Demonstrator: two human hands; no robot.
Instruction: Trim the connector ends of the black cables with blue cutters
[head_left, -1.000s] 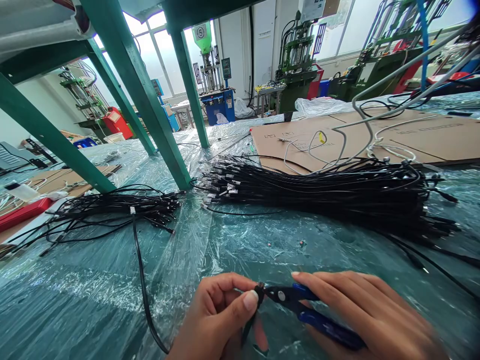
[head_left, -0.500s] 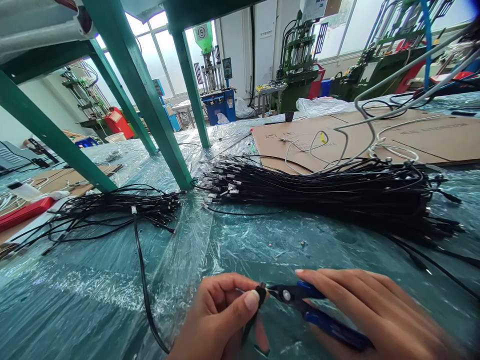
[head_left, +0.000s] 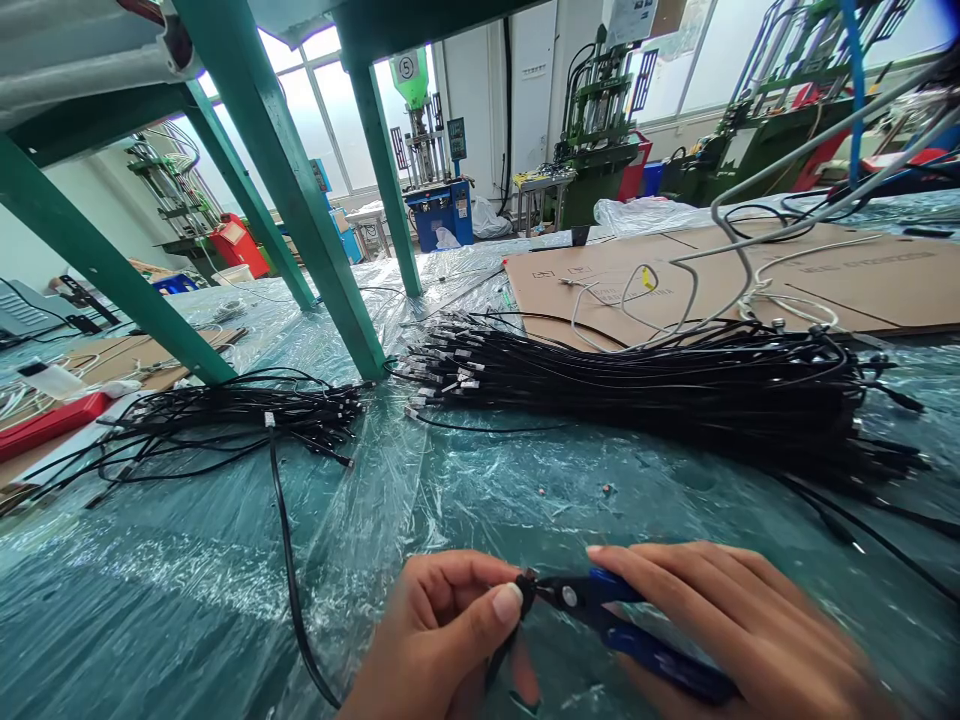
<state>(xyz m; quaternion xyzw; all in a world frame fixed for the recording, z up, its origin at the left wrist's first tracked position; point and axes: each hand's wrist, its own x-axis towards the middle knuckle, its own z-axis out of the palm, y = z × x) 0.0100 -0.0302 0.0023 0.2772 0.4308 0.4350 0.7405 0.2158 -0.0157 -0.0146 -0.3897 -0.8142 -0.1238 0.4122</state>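
Note:
Near the bottom middle, my left hand [head_left: 450, 630] pinches the end of a black cable between thumb and forefinger. The cable's dark connector [head_left: 527, 592] pokes out past the thumbnail. My right hand [head_left: 750, 630] is wrapped round blue-handled cutting pliers [head_left: 570, 597], whose jaws point left and meet the connector. Whether the tips are closed on it is too small to tell. A length of black cable [head_left: 283, 530] arches from beside my left wrist up to a pale metal plug [head_left: 270, 420] at the left.
A large bundle of black cables [head_left: 637, 390] lies beyond my hands, with a smaller pile [head_left: 240, 415] at the left. Green metal legs [head_left: 322, 230] stand on the plastic-covered table [head_left: 390, 500]. Cardboard [head_left: 585, 285] and grey cables lie behind; tiny scraps [head_left: 607, 490] sit mid-table.
The pliers and right hand have shifted very slightly left, and the handles sit a little closer together. The connector has turned slightly in my left fingers.

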